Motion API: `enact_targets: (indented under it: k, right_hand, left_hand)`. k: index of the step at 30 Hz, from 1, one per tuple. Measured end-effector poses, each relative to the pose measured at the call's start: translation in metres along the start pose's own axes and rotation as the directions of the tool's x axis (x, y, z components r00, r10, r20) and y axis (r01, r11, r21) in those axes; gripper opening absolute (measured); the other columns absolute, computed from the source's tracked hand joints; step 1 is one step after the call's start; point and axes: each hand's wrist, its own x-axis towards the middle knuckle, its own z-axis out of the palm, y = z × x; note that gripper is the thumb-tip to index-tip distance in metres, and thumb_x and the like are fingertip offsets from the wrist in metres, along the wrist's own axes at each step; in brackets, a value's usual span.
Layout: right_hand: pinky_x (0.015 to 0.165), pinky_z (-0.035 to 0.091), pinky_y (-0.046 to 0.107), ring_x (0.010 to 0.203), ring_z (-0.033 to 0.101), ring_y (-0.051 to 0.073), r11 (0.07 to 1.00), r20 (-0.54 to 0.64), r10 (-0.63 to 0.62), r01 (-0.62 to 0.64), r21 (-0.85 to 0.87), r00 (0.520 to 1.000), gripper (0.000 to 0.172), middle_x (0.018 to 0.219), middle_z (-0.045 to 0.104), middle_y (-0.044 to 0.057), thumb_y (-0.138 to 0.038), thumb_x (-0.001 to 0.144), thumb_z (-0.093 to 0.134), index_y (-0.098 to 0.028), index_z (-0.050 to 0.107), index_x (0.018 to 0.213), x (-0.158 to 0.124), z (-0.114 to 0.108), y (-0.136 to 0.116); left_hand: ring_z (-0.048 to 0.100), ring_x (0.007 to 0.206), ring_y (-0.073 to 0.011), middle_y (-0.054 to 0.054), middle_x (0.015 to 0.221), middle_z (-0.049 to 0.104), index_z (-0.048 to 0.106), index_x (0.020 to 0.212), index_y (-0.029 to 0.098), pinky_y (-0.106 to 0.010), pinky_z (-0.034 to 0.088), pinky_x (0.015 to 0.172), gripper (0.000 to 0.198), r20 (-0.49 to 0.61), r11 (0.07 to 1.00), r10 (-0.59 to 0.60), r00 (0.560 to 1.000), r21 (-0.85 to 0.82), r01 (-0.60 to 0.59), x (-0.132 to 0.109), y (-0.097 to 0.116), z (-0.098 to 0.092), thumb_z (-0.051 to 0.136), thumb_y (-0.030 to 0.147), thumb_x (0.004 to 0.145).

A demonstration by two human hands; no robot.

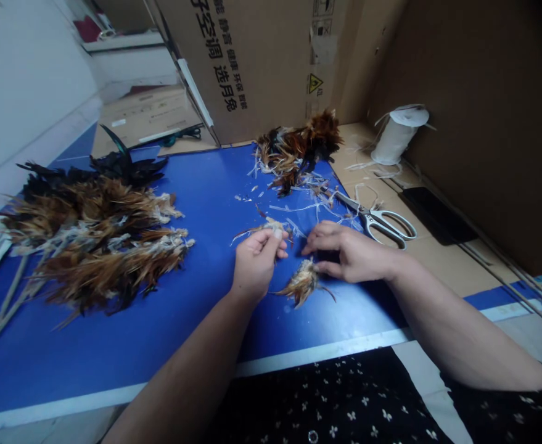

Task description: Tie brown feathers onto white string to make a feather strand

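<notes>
My left hand (256,259) is closed in a pinch on a thin feather (264,228) that trails to the left over the blue mat (206,191). Just to its right, my right hand (349,253) rests on the mat with its fingers curled over a small brown feather bundle (301,285). The fingertips of the two hands nearly meet. White quill scraps (298,209) lie scattered just beyond them.
A big heap of brown and black feather dusters on sticks (90,240) fills the left of the mat. A smaller feather pile (298,148) lies at the back, scissors (381,222) and a white spool (398,135) to the right. Cardboard boxes (261,61) stand behind.
</notes>
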Motion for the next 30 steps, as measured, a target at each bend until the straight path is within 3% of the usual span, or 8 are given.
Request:
enact_targets:
  k: [3, 5, 6, 9, 15, 21, 26, 30]
  right_hand:
    - [0.103, 0.048, 0.045, 0.109, 0.061, 0.025, 0.999, 0.156, -0.048, 0.051, -0.011, 0.987, 0.036, 0.112, 0.067, 0.009, -0.020, 0.086, 0.076, -0.022, 0.073, 0.121, 0.000, 0.003, 0.003]
    - [0.100, 0.047, 0.042, 0.103, 0.061, 0.023, 0.996, 0.169, -0.083, 0.087, -0.013, 0.982, 0.021, 0.103, 0.067, 0.008, -0.016, 0.090, 0.070, -0.020, 0.075, 0.109, 0.003, 0.009, 0.006]
    - [0.097, 0.047, 0.041, 0.099, 0.061, 0.022, 0.995, 0.163, -0.098, 0.101, -0.012, 0.982, 0.014, 0.097, 0.067, 0.008, -0.014, 0.092, 0.066, -0.019, 0.075, 0.101, 0.005, 0.012, 0.007]
    - [0.088, 0.047, 0.036, 0.090, 0.059, 0.020, 0.995, 0.138, -0.098, 0.100, -0.007, 0.986, 0.015, 0.087, 0.065, 0.007, -0.011, 0.097, 0.058, -0.017, 0.069, 0.088, 0.009, 0.017, 0.009]
    - [0.076, 0.043, 0.031, 0.080, 0.054, 0.019, 1.000, 0.019, 0.014, -0.014, -0.014, 1.000, 0.015, 0.081, 0.060, 0.005, -0.012, 0.099, 0.053, -0.018, 0.060, 0.086, 0.005, 0.015, 0.015]
    - [0.071, 0.042, 0.029, 0.076, 0.053, 0.018, 0.999, -0.041, 0.012, -0.014, -0.041, 0.999, 0.022, 0.077, 0.057, 0.005, -0.015, 0.101, 0.048, -0.017, 0.060, 0.083, 0.007, 0.018, 0.020]
    - [0.079, 0.049, 0.032, 0.082, 0.062, 0.020, 0.996, -0.023, -0.018, 0.015, -0.086, 1.000, 0.023, 0.084, 0.067, 0.009, -0.021, 0.104, 0.050, -0.016, 0.072, 0.096, 0.009, 0.025, 0.024]
    - [0.086, 0.055, 0.035, 0.094, 0.066, 0.021, 0.992, -0.088, -0.014, 0.002, -0.129, 0.996, 0.025, 0.106, 0.068, 0.012, -0.027, 0.104, 0.056, -0.019, 0.073, 0.120, 0.005, 0.023, 0.029]
  left_hand:
    - [0.058, 0.058, -0.0085, -0.001, 0.071, 0.065, 0.076, 0.091, 0.014, -0.022, 0.047, 0.059, 0.028, -0.026, 1.000, 0.013, 1.000, -0.018, -0.014, 0.003, 0.000, -0.001, 0.077, 0.041, 0.085]
    - [0.057, 0.057, -0.0082, 0.000, 0.070, 0.064, 0.076, 0.090, 0.014, -0.021, 0.046, 0.057, 0.027, -0.027, 1.000, 0.015, 1.000, -0.021, -0.016, 0.004, 0.001, -0.001, 0.077, 0.041, 0.085]
    - [0.056, 0.057, -0.0080, 0.000, 0.070, 0.064, 0.075, 0.089, 0.014, -0.021, 0.045, 0.057, 0.027, -0.027, 1.000, 0.017, 0.999, -0.024, -0.018, 0.004, 0.001, -0.001, 0.077, 0.040, 0.085]
    - [0.055, 0.056, -0.0077, 0.000, 0.070, 0.064, 0.075, 0.087, 0.014, -0.021, 0.046, 0.058, 0.027, -0.025, 0.999, 0.035, 0.999, -0.031, -0.036, 0.005, 0.000, -0.001, 0.078, 0.040, 0.085]
    - [0.055, 0.057, -0.0080, 0.000, 0.071, 0.064, 0.076, 0.090, 0.014, -0.022, 0.047, 0.059, 0.029, -0.021, 0.997, 0.077, 0.997, 0.016, -0.076, 0.011, -0.005, -0.008, 0.077, 0.042, 0.086]
    - [0.054, 0.055, -0.0077, 0.000, 0.070, 0.063, 0.076, 0.091, 0.015, -0.021, 0.045, 0.057, 0.029, -0.025, 0.993, 0.114, 0.993, 0.044, -0.113, 0.013, -0.007, -0.010, 0.075, 0.043, 0.088]
    - [0.053, 0.054, -0.0077, 0.000, 0.068, 0.063, 0.077, 0.093, 0.015, -0.021, 0.044, 0.054, 0.031, -0.018, 0.987, 0.153, 0.988, 0.055, -0.152, 0.012, -0.006, -0.008, 0.075, 0.045, 0.088]
    - [0.052, 0.053, -0.0075, 0.001, 0.068, 0.062, 0.076, 0.091, 0.014, -0.021, 0.044, 0.053, 0.031, -0.015, 0.984, 0.176, 0.984, 0.043, -0.175, 0.013, -0.007, -0.009, 0.075, 0.045, 0.088]
